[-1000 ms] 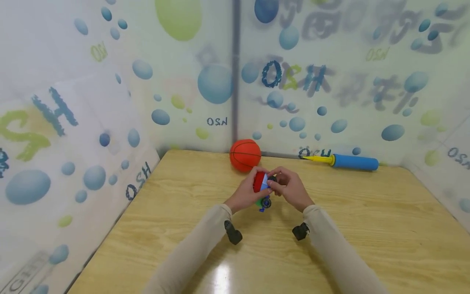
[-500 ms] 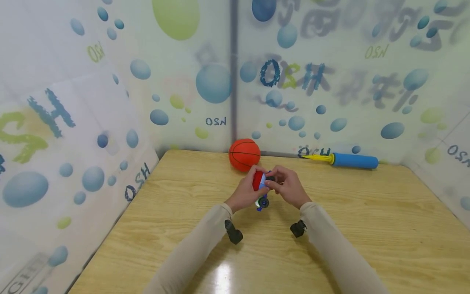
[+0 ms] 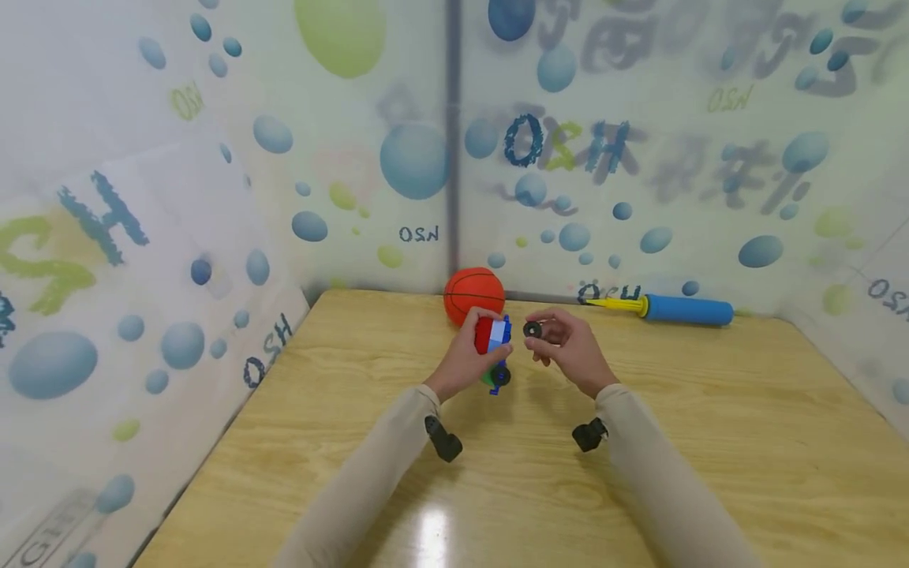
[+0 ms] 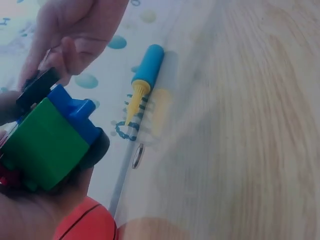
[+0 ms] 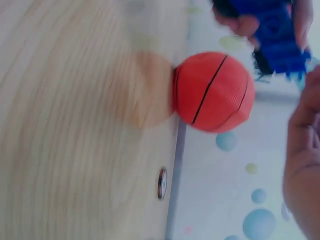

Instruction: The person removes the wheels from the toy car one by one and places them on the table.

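Observation:
In the head view my left hand (image 3: 465,359) grips a toy car built of blocks (image 3: 491,335), with red and light blue parts on a blue base. One black wheel sits on the car's near end. The left wrist view shows a green block (image 4: 47,142) on it. Just right of the car, my right hand (image 3: 571,351) pinches a loose black wheel (image 3: 533,330) between thumb and fingers, with a small gap to the car. The blue underside (image 5: 275,37) appears in the right wrist view. My left palm and fingers hide part of the car.
A red basketball-patterned ball (image 3: 474,293) rests against the back wall, just behind my left hand. Farther right lies a blue hand pump (image 3: 689,310) with a yellow nozzle. A small disc (image 4: 138,156) shows near the wall edge. Patterned walls bound the wooden table (image 3: 533,505).
My right hand has drawn away from the car to the right, and the wheel it pinches is now apart from it. My left hand has shifted slightly left and away from me with the car.

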The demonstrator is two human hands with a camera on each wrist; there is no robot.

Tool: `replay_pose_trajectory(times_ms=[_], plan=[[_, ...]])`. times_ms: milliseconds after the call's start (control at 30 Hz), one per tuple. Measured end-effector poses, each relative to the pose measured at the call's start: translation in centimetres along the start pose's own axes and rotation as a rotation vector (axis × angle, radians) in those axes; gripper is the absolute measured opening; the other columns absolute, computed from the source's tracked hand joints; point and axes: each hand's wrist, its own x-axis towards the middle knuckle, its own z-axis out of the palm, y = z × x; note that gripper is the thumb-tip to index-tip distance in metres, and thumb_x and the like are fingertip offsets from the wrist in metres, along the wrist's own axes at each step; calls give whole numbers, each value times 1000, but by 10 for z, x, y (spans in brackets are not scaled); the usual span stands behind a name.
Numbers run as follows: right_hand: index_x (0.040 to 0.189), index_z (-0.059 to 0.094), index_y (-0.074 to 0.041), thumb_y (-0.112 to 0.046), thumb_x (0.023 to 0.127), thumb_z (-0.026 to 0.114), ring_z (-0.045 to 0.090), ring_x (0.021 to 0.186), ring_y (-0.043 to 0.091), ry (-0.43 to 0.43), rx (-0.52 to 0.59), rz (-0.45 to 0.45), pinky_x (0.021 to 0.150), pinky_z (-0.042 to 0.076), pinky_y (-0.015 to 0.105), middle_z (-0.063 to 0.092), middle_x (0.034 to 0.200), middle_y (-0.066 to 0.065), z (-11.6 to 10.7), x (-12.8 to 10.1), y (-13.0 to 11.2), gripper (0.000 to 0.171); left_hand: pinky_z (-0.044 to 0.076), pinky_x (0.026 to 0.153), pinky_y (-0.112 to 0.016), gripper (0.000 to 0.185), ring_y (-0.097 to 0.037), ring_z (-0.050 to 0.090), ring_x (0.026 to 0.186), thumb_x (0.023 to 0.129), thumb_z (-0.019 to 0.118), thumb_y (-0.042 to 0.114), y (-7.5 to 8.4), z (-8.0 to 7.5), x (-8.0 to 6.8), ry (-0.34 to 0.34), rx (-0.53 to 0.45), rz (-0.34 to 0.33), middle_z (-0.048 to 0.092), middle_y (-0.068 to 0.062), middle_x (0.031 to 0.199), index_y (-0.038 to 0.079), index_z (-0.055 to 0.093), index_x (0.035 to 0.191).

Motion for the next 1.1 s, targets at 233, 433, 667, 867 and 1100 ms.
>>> replay_pose_trajectory(times_ms=[233,433,667,867,1100], plan=[[125,64,-1,-8,92,70,64,72,31,-116,-145,110,60,52,36,66,90,18,-10,8,13,34,58,86,-38,56,-29,58,110,89,76,18,-1,-3,-3,17,-19,-28,52,-13,133,25,40,131],[117,70,0,-6,86,77,46,72,19,-147,-319,244,64,39,29,53,78,4,-13,18,33,33,58,85,-35,53,-26,62,104,90,75,23,-3,-4,-6,24,4,-42,56,-13,129,25,40,131],[116,68,-5,-9,86,76,53,71,18,-245,-434,304,63,43,27,63,81,7,-14,30,52,31,58,83,-35,54,-26,63,100,90,75,20,-4,-7,-6,17,19,-35,56,-13,130,25,41,131],[116,67,-6,-9,87,75,58,68,15,-296,-489,344,61,45,24,69,84,10,-10,40,54,31,58,85,-37,53,-27,61,104,90,76,22,-3,-7,-5,12,28,-47,55,-12,132,26,42,130],[116,68,-7,-9,86,75,57,66,13,-277,-508,363,60,43,23,70,82,10,-4,44,50,31,58,83,-36,53,-28,62,105,89,77,26,-1,-3,-6,55,33,-52,58,-13,128,27,43,129]])
